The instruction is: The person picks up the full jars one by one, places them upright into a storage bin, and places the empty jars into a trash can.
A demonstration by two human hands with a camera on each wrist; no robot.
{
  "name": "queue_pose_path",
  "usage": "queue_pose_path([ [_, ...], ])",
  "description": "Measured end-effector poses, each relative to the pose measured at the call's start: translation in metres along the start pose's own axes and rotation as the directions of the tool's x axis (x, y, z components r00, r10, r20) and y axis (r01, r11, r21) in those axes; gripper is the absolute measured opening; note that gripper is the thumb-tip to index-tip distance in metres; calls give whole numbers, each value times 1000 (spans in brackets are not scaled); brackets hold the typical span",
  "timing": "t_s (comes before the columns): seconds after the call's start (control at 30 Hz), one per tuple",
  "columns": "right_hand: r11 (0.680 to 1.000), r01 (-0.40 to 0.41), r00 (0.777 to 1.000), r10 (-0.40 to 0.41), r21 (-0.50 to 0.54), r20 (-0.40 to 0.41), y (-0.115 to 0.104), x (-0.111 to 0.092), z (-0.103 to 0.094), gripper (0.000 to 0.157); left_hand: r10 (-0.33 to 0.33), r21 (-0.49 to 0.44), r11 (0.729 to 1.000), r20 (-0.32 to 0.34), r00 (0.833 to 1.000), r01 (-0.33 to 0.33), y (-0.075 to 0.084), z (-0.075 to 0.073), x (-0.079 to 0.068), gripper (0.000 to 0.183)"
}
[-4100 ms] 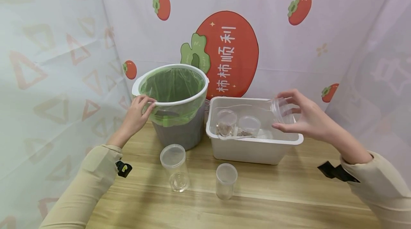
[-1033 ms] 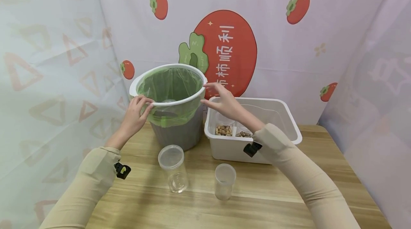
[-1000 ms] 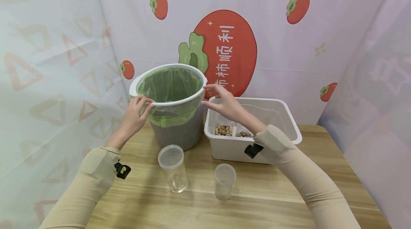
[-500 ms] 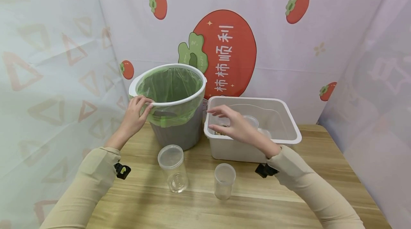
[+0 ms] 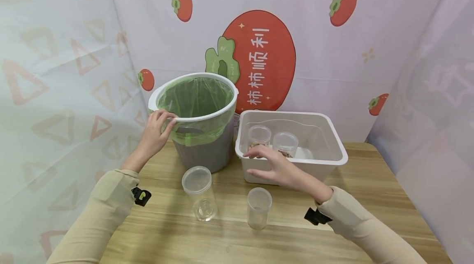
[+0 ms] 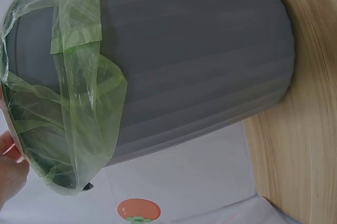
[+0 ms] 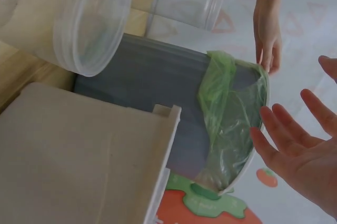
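Note:
My left hand (image 5: 158, 132) grips the front left rim of a grey trash can (image 5: 203, 155) lined with a green bag (image 5: 200, 130). In the left wrist view its fingers (image 6: 9, 147) pinch the white rim. My right hand (image 5: 277, 169) holds nothing and hovers at the front wall of a white plastic bin (image 5: 296, 167), fingers spread in the right wrist view. A tall clear jar (image 5: 200, 198) and a shorter clear jar (image 5: 259, 210), both lidded, stand upright on the table in front. Two lidded jars, one (image 5: 259, 133) beside another (image 5: 286, 142), sit in the bin with brown, nut-like contents.
The wooden table (image 5: 229, 243) runs under everything, its right edge near the side curtain. A white curtain (image 5: 314, 46) printed with persimmons hangs close behind the can and bin. The trash can stands to the left of the white bin.
The right hand held a clear lidded jar over the white bin, then was at the can's rim without it, with a jar briefly visible inside. It has since drawn back right and down.

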State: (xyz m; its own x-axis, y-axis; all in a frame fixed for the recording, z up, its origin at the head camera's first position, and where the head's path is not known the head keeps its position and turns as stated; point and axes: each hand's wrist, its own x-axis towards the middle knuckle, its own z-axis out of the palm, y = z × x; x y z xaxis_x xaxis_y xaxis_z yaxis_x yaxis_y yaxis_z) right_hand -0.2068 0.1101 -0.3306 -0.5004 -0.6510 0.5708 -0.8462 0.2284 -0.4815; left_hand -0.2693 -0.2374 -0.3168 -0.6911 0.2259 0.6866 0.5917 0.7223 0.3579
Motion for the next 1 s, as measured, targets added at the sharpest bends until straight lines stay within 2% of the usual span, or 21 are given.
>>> queue_pose_path([
  [0.1, 999, -33, 999, 34, -9, 30, 0, -9, 4, 35, 3, -1, 1000, -3, 1000, -3, 0, 0, 0, 17],
  [0.37, 1000, -18, 998, 17, 13, 54, 7, -27, 17, 33, 4, 5, 1000, -5, 1000, -4, -1, 0, 0, 16],
  [0.57, 998, -51, 993, 47, 36, 109, 11, -39, 26, 30, -7, 3, 1000, -1, 1000, 7, 0, -1, 1, 16],
  [0.8, 998, -58, 983, 58, -6, 172, 14, -47, 32, 30, -9, 5, 1000, 7, 1000, 9, 0, -1, 1, 19],
  [1.0, 994, -105, 969, 111, -41, 220, 16, -51, 35, 31, 8, -19, 1000, -21, 1000, -8, 1, 0, 0, 31],
])
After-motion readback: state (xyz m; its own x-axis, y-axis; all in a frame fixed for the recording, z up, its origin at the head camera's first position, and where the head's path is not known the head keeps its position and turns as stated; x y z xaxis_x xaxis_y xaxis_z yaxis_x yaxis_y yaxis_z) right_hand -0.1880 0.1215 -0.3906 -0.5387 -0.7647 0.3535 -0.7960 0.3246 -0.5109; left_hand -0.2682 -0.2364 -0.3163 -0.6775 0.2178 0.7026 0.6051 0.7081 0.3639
